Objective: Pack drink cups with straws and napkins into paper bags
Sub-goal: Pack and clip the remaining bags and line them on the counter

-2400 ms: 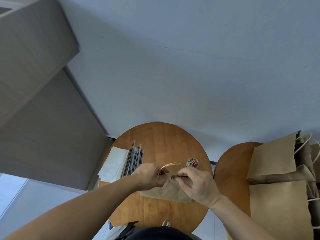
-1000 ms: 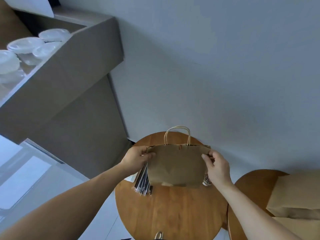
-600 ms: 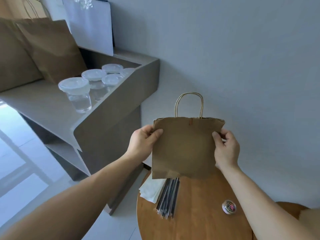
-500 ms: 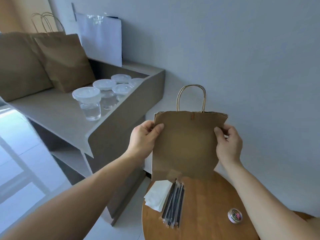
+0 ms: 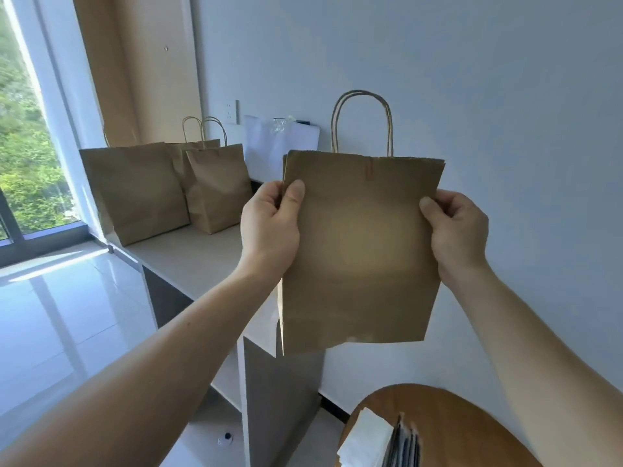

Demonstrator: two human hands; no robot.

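I hold a flat brown paper bag (image 5: 360,251) upright in the air, its twisted handles pointing up. My left hand (image 5: 271,227) pinches the bag's left edge near the top. My right hand (image 5: 456,230) pinches its right edge. Low at the right, white napkins (image 5: 365,441) and a bundle of dark wrapped straws (image 5: 404,448) lie on a round wooden table (image 5: 465,429). The drink cups are hidden behind the bag and my left hand.
A grey shelf unit (image 5: 192,261) runs along the wall on the left, with three standing paper bags (image 5: 138,190) and a white sheet (image 5: 266,146) leaning on the wall. A window (image 5: 27,129) fills the far left above the glossy floor.
The bag has gone from the table up to chest height, held by both edges. My view has swung up and left, so the shelf bags and window show and the cups are hidden.
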